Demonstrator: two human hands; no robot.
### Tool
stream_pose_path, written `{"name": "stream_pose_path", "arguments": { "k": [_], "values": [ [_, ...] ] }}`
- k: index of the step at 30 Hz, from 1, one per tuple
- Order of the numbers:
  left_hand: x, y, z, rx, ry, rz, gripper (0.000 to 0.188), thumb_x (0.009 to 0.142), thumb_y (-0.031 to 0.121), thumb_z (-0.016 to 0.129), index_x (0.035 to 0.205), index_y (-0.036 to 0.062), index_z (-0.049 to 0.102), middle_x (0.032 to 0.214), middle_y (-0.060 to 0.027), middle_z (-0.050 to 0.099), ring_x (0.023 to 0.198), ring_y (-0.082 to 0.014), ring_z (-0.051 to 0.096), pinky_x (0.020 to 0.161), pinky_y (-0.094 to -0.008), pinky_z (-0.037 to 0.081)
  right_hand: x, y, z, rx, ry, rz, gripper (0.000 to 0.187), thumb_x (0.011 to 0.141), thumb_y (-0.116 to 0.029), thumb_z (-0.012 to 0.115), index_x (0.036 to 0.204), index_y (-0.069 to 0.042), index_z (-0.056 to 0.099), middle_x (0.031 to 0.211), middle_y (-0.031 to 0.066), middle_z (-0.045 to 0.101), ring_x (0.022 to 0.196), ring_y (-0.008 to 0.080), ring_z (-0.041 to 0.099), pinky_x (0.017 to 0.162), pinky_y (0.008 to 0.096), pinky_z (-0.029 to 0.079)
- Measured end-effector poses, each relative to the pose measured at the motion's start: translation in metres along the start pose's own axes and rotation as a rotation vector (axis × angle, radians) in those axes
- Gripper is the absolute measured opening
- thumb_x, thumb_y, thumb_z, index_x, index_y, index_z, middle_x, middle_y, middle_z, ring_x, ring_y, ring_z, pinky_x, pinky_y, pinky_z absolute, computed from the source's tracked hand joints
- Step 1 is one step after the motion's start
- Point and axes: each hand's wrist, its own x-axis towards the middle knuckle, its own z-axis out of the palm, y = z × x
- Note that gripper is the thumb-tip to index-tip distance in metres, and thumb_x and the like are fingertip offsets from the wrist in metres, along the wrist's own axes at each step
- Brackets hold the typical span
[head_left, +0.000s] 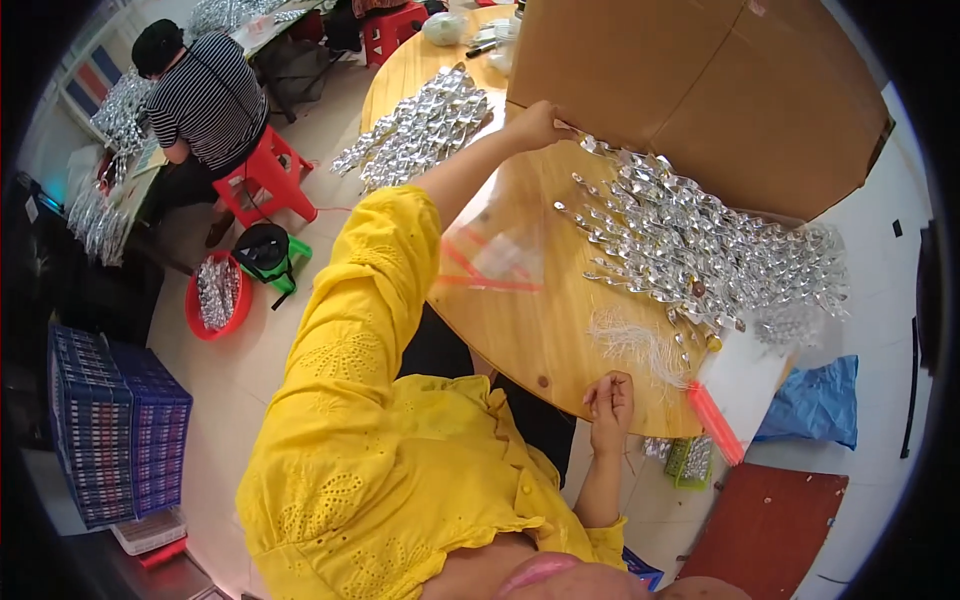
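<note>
My left hand (pixel 541 127) reaches across the round wooden table to the foot of a cardboard sheet. Its fingers pinch the end of a shiny silver twisted strand (pixel 592 146). That strand lies along the upper edge of a wide pile of similar silver strands (pixel 690 235), spread on the table's right side. My right hand (pixel 611 396) is at the table's near edge, fingers curled closed; whether anything is in them does not show. Just beyond it lies a tangle of thin white threads (pixel 640 345). A clear plastic bag with red edging (pixel 490 262) lies below my left forearm.
A large cardboard sheet (pixel 660 90) stands behind the pile. More silver strands (pixel 425 125) lie at the far left of the table (pixel 530 345). A red plastic-wrapped bundle (pixel 715 422) sits at the right edge. Another person (pixel 215 100) sits on a red stool (pixel 268 178).
</note>
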Motion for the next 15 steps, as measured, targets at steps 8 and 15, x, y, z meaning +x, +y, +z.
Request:
{"name": "stream_pose_path", "arguments": {
  "k": [8, 15],
  "values": [
    [-0.035, 0.084, -0.013, -0.664, 0.208, -0.228, 0.019, 0.072, 0.015, 0.062, 0.085, 0.0004, 0.061, 0.083, -0.0044, 0.060, 0.075, -0.0099, 0.055, 0.067, -0.0247, 0.044, 0.003, 0.003, 0.003, -0.021, 0.000, -0.078, 0.005, 0.086, -0.012, 0.040, 0.086, -0.007, 0.040, 0.063, 0.0018, 0.048, 0.049, 0.0026, 0.034, 0.044, 0.0144, 0.024],
    [-0.065, 0.136, -0.036, -1.058, 0.643, 0.101, 0.013, 0.073, 0.008, 0.059, 0.084, 0.0015, 0.061, 0.078, -0.0022, 0.060, 0.072, -0.0091, 0.055, 0.060, -0.0216, 0.043, 0.005, 0.004, 0.004, -0.035, -0.006, -0.129, 0.007, 0.086, -0.013, 0.041, 0.087, -0.006, 0.041, 0.062, 0.0014, 0.048, 0.048, 0.0028, 0.034, 0.044, 0.0148, 0.024]
  ]
}}
